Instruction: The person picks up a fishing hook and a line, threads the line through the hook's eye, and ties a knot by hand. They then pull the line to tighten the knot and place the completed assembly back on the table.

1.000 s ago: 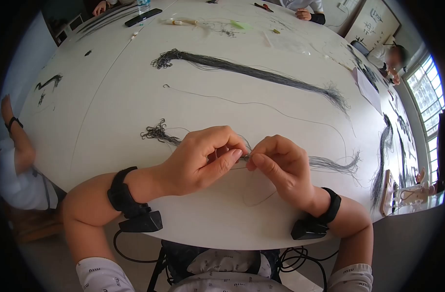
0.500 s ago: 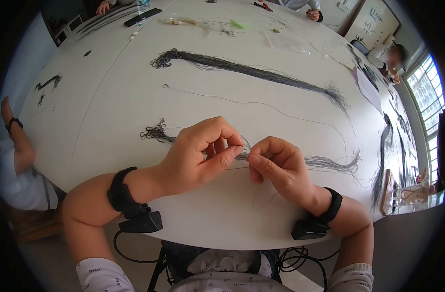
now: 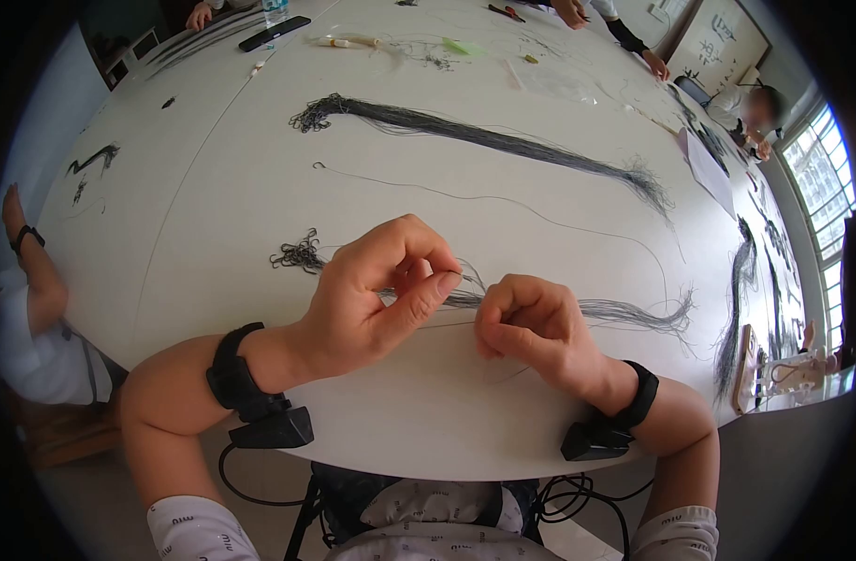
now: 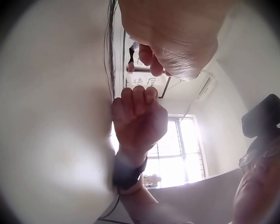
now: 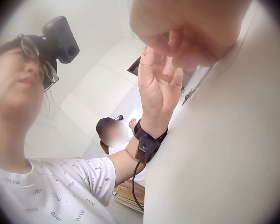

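Note:
My left hand [image 3: 381, 294] pinches a thin dark strand between thumb and forefinger, above the table. Close by on the right, my right hand [image 3: 545, 332] has its fingers curled and its thumb folded in on a thin line, which shows faintly beside and below it; its fingertips are partly hidden. The two hands are apart. Beneath them lies a bundle of dark lines [image 3: 624, 313] with a cluster of hooks [image 3: 299, 252] at its left end. Farther back, a single hook [image 3: 319, 165] trails one long line. In the left wrist view my right hand [image 4: 140, 119] appears curled.
A thicker bundle of hooked lines [image 3: 503, 142] lies across the table [image 3: 213, 234]. At the back are a phone [image 3: 275, 34], a bottle [image 3: 275, 11] and a green scrap [image 3: 458, 47]. Paper [image 3: 707, 173] and more bundles lie at the right. Other people sit around the table.
My left hand has moved up and left, away from my right hand, which has lowered slightly and curled in more. At the back right, another person's arms have reached out over the table.

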A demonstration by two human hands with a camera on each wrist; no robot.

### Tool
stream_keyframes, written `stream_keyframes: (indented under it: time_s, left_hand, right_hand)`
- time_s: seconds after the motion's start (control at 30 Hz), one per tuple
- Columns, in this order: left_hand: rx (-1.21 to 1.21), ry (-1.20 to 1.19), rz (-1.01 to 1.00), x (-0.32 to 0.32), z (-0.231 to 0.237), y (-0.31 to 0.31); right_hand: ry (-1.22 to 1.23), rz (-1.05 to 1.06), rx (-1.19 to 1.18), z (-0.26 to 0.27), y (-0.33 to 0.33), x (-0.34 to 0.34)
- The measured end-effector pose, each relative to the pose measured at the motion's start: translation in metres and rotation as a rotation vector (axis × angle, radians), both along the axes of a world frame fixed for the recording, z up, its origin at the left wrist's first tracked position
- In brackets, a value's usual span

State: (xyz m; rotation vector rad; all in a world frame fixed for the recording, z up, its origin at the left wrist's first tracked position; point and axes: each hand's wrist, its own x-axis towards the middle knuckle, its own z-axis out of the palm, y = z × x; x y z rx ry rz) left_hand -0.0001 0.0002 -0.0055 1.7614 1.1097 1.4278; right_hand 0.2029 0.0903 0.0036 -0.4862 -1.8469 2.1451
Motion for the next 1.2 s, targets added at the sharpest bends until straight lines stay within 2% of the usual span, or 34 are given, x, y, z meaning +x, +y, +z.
stream_keyframes:
  time_s: [0.27,0.5,0.8,0.87,1.1,1.17,1.2]
  left_hand:
    - [0.072,0.002,0.030,0.004,-0.003,0.002]
    - [0.111,0.050,-0.003,0.005,0.001,0.003]
    - [0.040,0.144,-0.076,0.004,0.005,0.001]
    - [-0.046,0.104,-0.068,0.004,0.005,0.000]
    - [-0.080,0.117,-0.039,0.002,0.006,0.001]
    - [-0.141,0.099,-0.073,0.003,0.008,0.001]
    - [-0.141,0.099,-0.072,0.003,0.007,0.001]
  right_hand:
    - [0.236,-0.102,0.060,-0.007,0.000,-0.001]
    - [0.240,-0.097,0.124,-0.007,-0.002,-0.003]
    - [0.199,-0.137,0.224,-0.014,-0.002,-0.004]
    - [0.179,-0.166,0.328,-0.016,-0.001,-0.004]
    - [0.160,-0.227,0.516,-0.014,0.000,-0.005]
    - [0.153,-0.240,0.670,-0.013,0.001,-0.005]
    - [0.153,-0.240,0.670,-0.011,0.000,-0.005]
